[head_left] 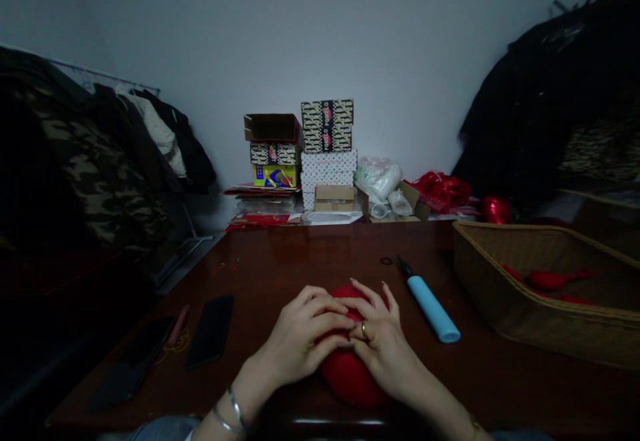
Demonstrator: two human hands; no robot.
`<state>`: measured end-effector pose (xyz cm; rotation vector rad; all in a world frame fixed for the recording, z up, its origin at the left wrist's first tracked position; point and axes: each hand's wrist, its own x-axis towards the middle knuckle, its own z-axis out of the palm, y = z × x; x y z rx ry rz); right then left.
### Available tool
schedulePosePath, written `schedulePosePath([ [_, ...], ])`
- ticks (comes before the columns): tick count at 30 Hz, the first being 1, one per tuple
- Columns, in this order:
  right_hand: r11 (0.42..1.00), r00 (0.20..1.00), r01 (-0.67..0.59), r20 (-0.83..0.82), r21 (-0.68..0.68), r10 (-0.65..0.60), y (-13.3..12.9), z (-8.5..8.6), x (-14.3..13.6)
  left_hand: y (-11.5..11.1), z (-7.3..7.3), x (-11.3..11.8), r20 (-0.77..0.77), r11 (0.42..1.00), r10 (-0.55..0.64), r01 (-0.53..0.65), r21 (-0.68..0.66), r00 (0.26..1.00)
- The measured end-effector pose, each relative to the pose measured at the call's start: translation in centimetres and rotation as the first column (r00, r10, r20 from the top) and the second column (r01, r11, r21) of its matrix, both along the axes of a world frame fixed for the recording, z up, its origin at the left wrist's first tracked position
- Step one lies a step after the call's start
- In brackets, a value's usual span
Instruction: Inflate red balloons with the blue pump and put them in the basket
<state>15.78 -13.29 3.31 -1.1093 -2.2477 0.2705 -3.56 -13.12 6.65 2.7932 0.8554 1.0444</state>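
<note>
An inflated red balloon rests near the table's front edge, largely covered by my hands. My left hand lies over its left side, thumb and fingertips closed together at the middle of the balloon. From the right, my right hand meets it there, thumb and index finger pinched while the other fingers stretch over the balloon's far side. Whatever the fingertips pinch, perhaps the balloon's neck, is hidden. To the right lies a light blue hand pump with a black nozzle, and a small dark ring sits beyond it.
A wicker basket holding red balloons stands on the right. At left lie a dark phone, another dark flat device and a reddish stick with thin cord. Boxes are stacked behind the table.
</note>
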Motion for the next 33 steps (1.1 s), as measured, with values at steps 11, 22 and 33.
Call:
schedulePosePath([
  [11,0.999,0.998,-0.043,0.040,0.016,0.043,-0.5,0.2,-0.3,-1.1,1.2,0.7,-0.246,1.000,0.003,0.004,0.028,0.969],
  [22,0.999,0.999,-0.028,0.032,-0.028,0.029,-0.3,0.5,0.0,-1.0,1.3,-0.7,0.172,0.916,-0.091,0.151,-0.373,0.981],
  [33,0.997,0.997,-0.045,0.067,-0.056,0.049,-0.6,1.1,-0.2,-1.4,1.1,0.8,-0.257,0.999,0.035,-0.038,-0.006,0.966],
])
